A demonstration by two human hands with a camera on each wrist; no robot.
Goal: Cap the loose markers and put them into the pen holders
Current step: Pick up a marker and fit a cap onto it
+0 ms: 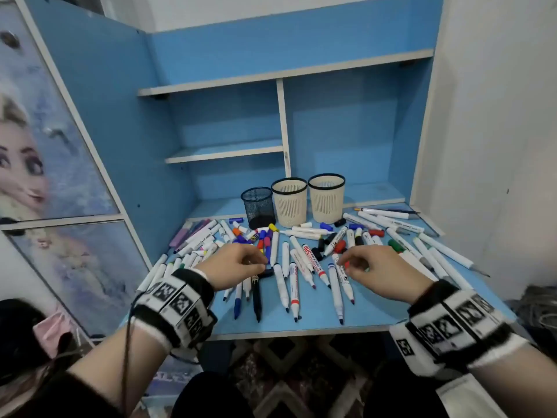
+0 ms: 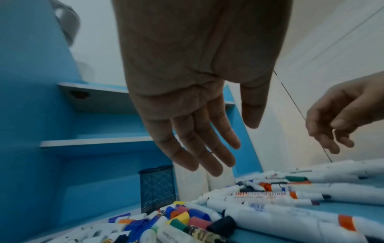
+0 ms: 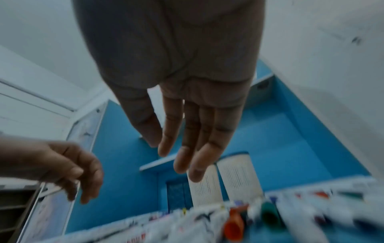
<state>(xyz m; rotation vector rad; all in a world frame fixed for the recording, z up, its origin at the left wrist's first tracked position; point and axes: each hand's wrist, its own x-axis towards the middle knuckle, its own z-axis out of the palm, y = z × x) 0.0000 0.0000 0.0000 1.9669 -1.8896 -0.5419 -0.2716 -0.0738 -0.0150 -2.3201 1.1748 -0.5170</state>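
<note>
Markers point(image 1: 313, 262), red label text unreadable

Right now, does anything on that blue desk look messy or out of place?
Yes. Dozens of markers lie scattered across the desk, many uncapped with bare tips, while loose caps sit piled near the middle. The three pen holders at the back look empty. Both the left hand and right hand hover open, holding nothing.
</note>
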